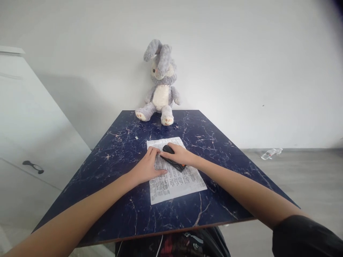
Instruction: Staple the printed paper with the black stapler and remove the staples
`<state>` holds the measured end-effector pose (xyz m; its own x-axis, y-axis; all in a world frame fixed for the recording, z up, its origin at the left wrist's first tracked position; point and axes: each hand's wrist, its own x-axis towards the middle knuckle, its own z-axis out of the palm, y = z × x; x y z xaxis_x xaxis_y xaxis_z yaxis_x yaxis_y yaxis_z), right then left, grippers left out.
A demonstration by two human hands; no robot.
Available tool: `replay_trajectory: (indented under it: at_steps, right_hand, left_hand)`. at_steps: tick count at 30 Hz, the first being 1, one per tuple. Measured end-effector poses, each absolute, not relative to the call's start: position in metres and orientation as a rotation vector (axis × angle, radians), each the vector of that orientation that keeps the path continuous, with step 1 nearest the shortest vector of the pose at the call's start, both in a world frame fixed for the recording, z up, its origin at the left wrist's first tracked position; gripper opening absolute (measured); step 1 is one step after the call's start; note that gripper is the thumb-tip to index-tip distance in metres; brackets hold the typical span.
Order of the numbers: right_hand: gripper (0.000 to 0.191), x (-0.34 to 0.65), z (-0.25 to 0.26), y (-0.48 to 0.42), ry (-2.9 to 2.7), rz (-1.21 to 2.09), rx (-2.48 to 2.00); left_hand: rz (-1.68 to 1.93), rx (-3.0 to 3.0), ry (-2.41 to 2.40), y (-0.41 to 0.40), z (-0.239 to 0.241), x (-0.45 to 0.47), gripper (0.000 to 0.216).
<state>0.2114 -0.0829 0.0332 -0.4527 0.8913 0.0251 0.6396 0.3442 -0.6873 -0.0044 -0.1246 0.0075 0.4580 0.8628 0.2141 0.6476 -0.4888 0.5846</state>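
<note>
A printed paper sheet lies on the dark blue marble-patterned table. On it rests what looks like a black stapler, set diagonally, with a small orange mark near its lower right end. My right hand is closed over the stapler from the right and covers part of it. Spread on the left part of the sheet, my left hand has its thumb apart from its fingers. The left fingertips are beside the stapler's left side, close to my right fingers; whether they touch it I cannot tell.
A grey plush rabbit sits at the far end of the table, against the wall. A white cabinet with a dark handle stands at left. Clear crumpled plastic lies on the floor at right.
</note>
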Motion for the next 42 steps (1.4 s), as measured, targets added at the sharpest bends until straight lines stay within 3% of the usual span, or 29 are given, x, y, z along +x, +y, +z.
replay_trajectory:
  at_steps: [4, 7, 9, 15, 35, 42]
  right_hand:
    - [0.053, 0.229, 0.02, -0.08, -1.889, 1.21, -1.187]
    - [0.038, 0.236, 0.008, -0.073, -1.823, 1.18, -1.176]
    - [0.025, 0.237, 0.003, -0.071, -1.895, 1.095, -1.153]
    - [0.019, 0.233, 0.0, -0.082, -2.009, 0.964, -1.088]
    - [0.012, 0.23, -0.001, -0.088, -2.086, 0.983, -1.023]
    - [0.031, 0.229, 0.003, -0.089, -1.96, 1.158, -1.07]
  left_hand:
    - [0.778, 2.311, 1.236, -0.122, 0.009, -0.007, 0.043]
    - [0.923, 2.333, 1.287, -0.116, 0.008, -0.013, 0.019]
    - [0.974, 2.316, 1.379, -0.111, 0.006, -0.018, 0.013]
    - [1.015, 2.288, 1.51, -0.1, -0.005, -0.026, 0.016]
    - [0.7, 2.517, 1.621, -0.107, -0.005, -0.024, 0.02]
    - [0.674, 2.542, 1.619, -0.107, -0.004, -0.025, 0.02]
